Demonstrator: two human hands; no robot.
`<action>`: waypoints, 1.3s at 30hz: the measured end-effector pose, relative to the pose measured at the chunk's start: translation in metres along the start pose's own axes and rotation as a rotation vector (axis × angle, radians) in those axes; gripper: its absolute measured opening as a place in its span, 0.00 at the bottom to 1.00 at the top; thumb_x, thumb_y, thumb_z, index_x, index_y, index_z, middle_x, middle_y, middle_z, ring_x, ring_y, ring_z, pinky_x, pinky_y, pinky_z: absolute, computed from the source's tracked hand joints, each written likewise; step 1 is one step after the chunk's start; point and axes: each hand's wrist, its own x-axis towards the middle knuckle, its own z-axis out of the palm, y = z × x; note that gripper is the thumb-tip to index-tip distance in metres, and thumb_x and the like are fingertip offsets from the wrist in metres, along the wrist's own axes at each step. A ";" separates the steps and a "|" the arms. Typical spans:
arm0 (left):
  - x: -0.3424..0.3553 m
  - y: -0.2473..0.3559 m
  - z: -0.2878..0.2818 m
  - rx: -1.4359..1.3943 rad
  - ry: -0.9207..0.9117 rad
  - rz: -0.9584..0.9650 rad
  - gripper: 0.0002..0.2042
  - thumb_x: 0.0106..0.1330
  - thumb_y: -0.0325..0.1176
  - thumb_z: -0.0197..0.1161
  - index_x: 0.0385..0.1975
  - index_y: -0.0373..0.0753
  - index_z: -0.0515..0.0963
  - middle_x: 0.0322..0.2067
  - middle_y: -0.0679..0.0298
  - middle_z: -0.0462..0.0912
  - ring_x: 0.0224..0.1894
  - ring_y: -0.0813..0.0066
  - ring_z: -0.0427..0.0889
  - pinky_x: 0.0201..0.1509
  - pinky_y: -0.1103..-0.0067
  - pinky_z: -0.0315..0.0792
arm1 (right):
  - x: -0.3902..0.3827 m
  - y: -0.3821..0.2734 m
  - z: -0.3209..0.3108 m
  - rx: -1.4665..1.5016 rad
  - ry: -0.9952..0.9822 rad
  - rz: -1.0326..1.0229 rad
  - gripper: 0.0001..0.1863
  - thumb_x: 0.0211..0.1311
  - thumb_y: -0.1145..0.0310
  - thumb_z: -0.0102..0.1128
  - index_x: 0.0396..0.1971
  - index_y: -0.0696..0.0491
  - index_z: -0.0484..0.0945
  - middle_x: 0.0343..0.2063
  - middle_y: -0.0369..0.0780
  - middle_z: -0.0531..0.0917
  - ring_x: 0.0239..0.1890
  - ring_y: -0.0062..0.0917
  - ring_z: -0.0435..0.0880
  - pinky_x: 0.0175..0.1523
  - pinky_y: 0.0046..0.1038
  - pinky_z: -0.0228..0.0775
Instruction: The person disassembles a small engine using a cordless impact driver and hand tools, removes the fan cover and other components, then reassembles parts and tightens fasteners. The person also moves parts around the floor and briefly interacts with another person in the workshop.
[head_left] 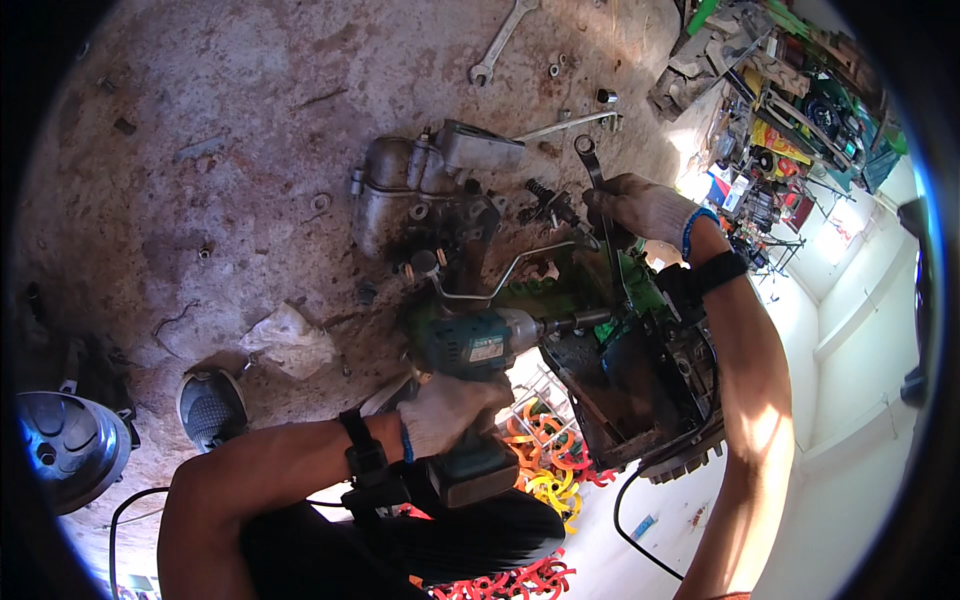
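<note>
My left hand (450, 412), in a white knit glove, is closed around the handle of a teal cordless impact wrench (470, 343). Its long socket (578, 320) points right and meets the dark, partly green machine (640, 385); whether it sits on a fastener is hard to see. My gloved right hand (640, 208) grips a ring-ended wrench (590, 165) above the machine. The wrench's ring end sticks out past the fingers, and its other end reaches down to the machine near the socket. A bent metal pipe (510, 268) runs just beyond the impact wrench.
A grey metal engine housing (400, 180) lies on the stained floor (220, 110). Farther off are an open-end wrench (490, 55) and small nuts. Red, yellow and orange curved parts (550, 480) lie below. Parts and tools (790, 130) crowd the far right. A shoe (211, 408) shows at left.
</note>
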 end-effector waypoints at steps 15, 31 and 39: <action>-0.035 0.047 -0.026 0.302 -0.046 -0.203 0.09 0.73 0.26 0.66 0.49 0.46 0.85 0.35 0.67 0.85 0.38 0.72 0.88 0.42 0.71 0.82 | -0.053 -0.027 -0.051 0.098 0.397 0.115 0.24 0.87 0.54 0.52 0.65 0.58 0.80 0.48 0.43 0.92 0.48 0.24 0.92 0.54 0.29 0.84; -0.088 0.066 -0.014 0.449 0.111 -0.081 0.12 0.79 0.29 0.66 0.58 0.41 0.86 0.51 0.62 0.89 0.50 0.67 0.88 0.55 0.73 0.82 | -0.198 -0.139 -0.041 0.256 0.660 0.110 0.20 0.87 0.59 0.56 0.63 0.59 0.81 0.42 0.40 0.88 0.43 0.22 0.85 0.52 0.27 0.81; -0.107 0.058 -0.026 0.831 0.079 0.370 0.06 0.76 0.27 0.67 0.47 0.36 0.88 0.37 0.69 0.87 0.40 0.82 0.83 0.41 0.77 0.78 | -0.272 -0.183 0.037 0.461 1.070 -0.239 0.12 0.77 0.68 0.65 0.52 0.58 0.86 0.38 0.45 0.90 0.40 0.28 0.90 0.47 0.31 0.83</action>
